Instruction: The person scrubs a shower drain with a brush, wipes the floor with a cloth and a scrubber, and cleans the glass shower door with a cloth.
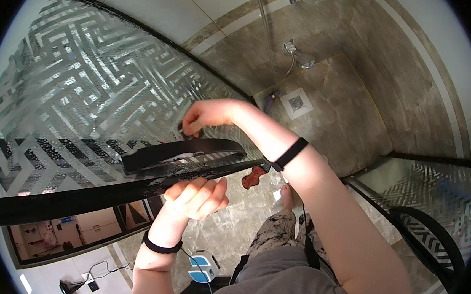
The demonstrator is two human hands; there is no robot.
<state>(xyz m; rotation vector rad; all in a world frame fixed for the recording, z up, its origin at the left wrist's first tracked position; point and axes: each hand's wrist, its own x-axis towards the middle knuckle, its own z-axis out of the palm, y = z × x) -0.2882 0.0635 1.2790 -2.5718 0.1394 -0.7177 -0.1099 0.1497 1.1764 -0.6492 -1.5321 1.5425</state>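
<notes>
A patterned glass shower door [112,79] bears droplets and foam, with streaks near its black curved handle [185,147]. My right hand [209,116] is bent at the wrist against the glass just above the handle, its fingers closed on a small dark item [183,131], mostly hidden. Below the handle, my left hand [196,198] has its fingers curled beside the door's black frame [90,195]; its palm side is hidden, so its grip is unclear. White foam lies inside the handle's loop.
A floor drain [296,103] and a purple object [270,101] lie in the shower corner, below a chrome valve [290,47]. A second glass panel [431,195] stands at right. A blue and white stool [204,267], cables [101,267] and a reddish-brown item [254,177] are nearby.
</notes>
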